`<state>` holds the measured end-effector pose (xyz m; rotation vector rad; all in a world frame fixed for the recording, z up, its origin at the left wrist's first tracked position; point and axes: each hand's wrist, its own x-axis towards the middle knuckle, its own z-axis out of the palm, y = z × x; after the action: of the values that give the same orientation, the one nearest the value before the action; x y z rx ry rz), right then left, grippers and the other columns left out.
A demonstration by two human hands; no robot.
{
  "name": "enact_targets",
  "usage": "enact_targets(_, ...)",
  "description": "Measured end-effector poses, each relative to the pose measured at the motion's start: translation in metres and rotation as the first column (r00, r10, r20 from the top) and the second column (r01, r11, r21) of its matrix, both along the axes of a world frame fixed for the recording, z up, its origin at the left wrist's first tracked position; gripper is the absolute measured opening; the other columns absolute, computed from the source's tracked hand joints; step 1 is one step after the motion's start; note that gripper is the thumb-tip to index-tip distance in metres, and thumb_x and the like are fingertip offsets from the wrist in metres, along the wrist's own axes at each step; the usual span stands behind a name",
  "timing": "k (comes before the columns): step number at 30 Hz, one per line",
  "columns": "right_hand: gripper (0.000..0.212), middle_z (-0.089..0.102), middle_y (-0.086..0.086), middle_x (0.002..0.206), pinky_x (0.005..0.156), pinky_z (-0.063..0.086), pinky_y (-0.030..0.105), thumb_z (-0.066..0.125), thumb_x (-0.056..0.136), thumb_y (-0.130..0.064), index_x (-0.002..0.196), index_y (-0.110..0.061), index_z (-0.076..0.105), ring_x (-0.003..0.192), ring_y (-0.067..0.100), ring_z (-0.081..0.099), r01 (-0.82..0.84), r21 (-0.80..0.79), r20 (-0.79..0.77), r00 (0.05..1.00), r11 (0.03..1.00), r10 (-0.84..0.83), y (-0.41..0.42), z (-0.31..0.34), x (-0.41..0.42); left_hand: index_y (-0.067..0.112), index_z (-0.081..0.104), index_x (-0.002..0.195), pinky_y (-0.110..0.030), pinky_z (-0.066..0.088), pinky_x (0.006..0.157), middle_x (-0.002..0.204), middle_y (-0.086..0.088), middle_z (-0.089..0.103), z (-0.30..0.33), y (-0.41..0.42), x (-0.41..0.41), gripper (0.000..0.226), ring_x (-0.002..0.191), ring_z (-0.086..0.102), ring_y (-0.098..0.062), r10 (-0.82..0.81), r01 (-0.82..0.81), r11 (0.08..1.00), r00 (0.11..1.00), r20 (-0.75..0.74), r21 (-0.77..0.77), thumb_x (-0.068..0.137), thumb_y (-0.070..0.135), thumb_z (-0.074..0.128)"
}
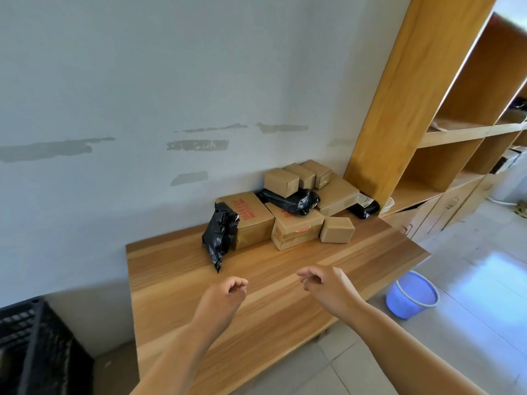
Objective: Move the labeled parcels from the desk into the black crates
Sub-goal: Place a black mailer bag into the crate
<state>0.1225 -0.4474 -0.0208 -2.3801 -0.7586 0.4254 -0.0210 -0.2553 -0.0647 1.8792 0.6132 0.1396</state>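
Observation:
A pile of parcels sits at the far end of the wooden desk (176, 280), against the wall. It holds a large cardboard box with red print (251, 215), a taped box (296, 229), a small box (336, 230), several smaller boxes (281, 181) on top, and black plastic mailers (221, 235) (293, 201) (366, 208). A black crate (34, 346) stands on the floor at lower left. My left hand (228, 295) and my right hand (325, 283) hover over the bare desk in front of the pile, fingers loosely curled, holding nothing.
A tall wooden shelf unit (413, 95) with cupboards stands right of the desk. A blue plastic bin (410, 295) sits on the tiled floor by the desk's right edge. The wall runs behind the desk.

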Motion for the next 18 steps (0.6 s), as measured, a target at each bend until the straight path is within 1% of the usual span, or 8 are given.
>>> enact_targets(3,0.028,0.065,-0.019,0.102,0.082,0.056,0.027,0.052,0.095,-0.021,0.119,-0.031,0.064,0.089,0.001,0.065,-0.040,-0.002,-0.037,0.999,0.999,0.040,0.010,-0.011,0.028,0.032,0.062,0.107,-0.028,0.040,0.058,0.085,0.001,0.070,-0.006,0.005,0.019,0.015,0.059,0.052,-0.012,0.073,-0.073,0.997,0.997,-0.021,-0.010,0.095,0.031,0.051)
enact_targets(5,0.029,0.066,-0.017,0.103,0.079,0.056,0.026,0.053,0.095,-0.021,0.119,-0.031,0.064,0.087,0.006,0.066,-0.072,-0.002,-0.048,0.996,0.997,0.072,0.023,-0.018,0.047,0.029,0.061,0.112,-0.026,0.039,0.058,0.091,0.000,0.070,-0.009,0.017,0.038,0.021,0.059,0.052,-0.011,0.134,-0.135,0.991,0.990,-0.043,-0.001,0.094,0.031,0.051)
enact_targets(7,0.028,0.067,-0.016,0.102,0.075,0.055,0.027,0.053,0.095,-0.020,0.118,-0.030,0.065,0.084,0.010,0.067,-0.100,0.009,-0.055,0.993,0.995,0.100,0.037,-0.022,0.067,0.027,0.058,0.120,-0.023,0.043,0.061,0.107,0.006,0.066,-0.010,0.029,0.061,0.028,0.066,0.056,-0.006,0.158,-0.156,0.987,0.985,-0.065,0.036,0.093,0.029,0.050)
enact_targets(9,0.028,0.067,-0.017,0.103,0.078,0.057,0.029,0.053,0.094,-0.021,0.118,-0.030,0.066,0.085,0.008,0.067,-0.120,0.012,-0.057,0.991,0.993,0.120,0.052,-0.026,0.086,0.024,0.055,0.127,-0.023,0.045,0.070,0.123,0.008,0.060,-0.012,0.041,0.083,0.035,0.081,0.058,-0.003,0.178,-0.175,0.983,0.982,-0.060,0.060,0.093,0.028,0.051)
enact_targets(12,0.028,0.066,-0.019,0.104,0.081,0.058,0.034,0.052,0.094,-0.021,0.117,-0.032,0.065,0.089,0.011,0.067,-0.125,0.009,-0.086,0.988,0.992,0.125,0.076,-0.029,0.117,0.022,0.051,0.133,-0.027,0.045,0.086,0.132,0.005,0.056,-0.017,0.063,0.117,0.042,0.106,0.054,-0.006,0.236,-0.232,0.970,0.970,-0.057,0.066,0.091,0.026,0.054)
enact_targets(13,0.028,0.066,-0.018,0.105,0.083,0.057,0.033,0.052,0.094,-0.022,0.117,-0.032,0.065,0.092,0.008,0.066,-0.132,-0.005,-0.080,0.988,0.991,0.132,0.084,-0.030,0.127,0.021,0.050,0.134,-0.029,0.046,0.087,0.133,0.005,0.055,-0.020,0.070,0.127,0.044,0.107,0.054,-0.007,0.256,-0.252,0.966,0.965,-0.064,0.055,0.091,0.025,0.054)
enact_targets(15,0.028,0.067,-0.017,0.108,0.087,0.054,0.028,0.052,0.095,-0.023,0.117,-0.032,0.066,0.097,0.000,0.062,-0.165,-0.041,-0.069,0.984,0.985,0.162,0.103,-0.031,0.145,0.020,0.049,0.135,-0.027,0.046,0.081,0.136,0.004,0.054,-0.024,0.081,0.144,0.045,0.102,0.055,-0.005,0.282,-0.280,0.959,0.955,-0.088,0.034,0.091,0.024,0.053)
enact_targets(18,0.027,0.065,-0.018,0.112,0.086,0.051,0.023,0.050,0.095,-0.026,0.116,-0.036,0.065,0.100,-0.003,0.058,-0.221,-0.081,-0.067,0.974,0.972,0.216,0.134,-0.032,0.167,0.018,0.049,0.135,-0.024,0.043,0.074,0.136,0.004,0.054,-0.032,0.099,0.164,0.042,0.100,0.053,-0.007,0.314,-0.311,0.949,0.941,-0.127,0.044,0.093,0.021,0.052)
